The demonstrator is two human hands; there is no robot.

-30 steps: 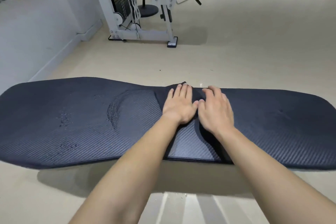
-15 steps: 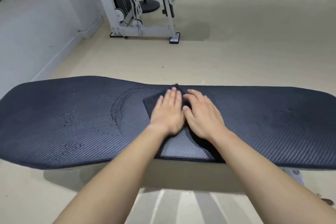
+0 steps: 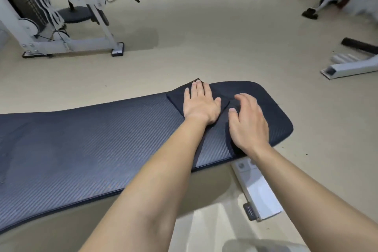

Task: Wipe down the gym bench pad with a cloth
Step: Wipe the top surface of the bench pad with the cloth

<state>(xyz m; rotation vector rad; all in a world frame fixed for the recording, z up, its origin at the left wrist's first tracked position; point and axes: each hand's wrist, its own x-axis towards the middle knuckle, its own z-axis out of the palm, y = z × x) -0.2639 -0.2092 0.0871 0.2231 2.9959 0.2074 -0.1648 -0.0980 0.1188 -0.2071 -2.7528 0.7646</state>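
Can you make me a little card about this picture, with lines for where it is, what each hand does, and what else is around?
Place: gym room with a beige floor
Main thing: long dark blue ribbed bench pad
Wiping tool: dark navy cloth, lying on the pad near its right end
Left hand: flat, pressing on the cloth
Right hand: fingers bent a little, resting on the cloth beside the left hand
Under the pad: white metal bench leg
Behind: white weight machine
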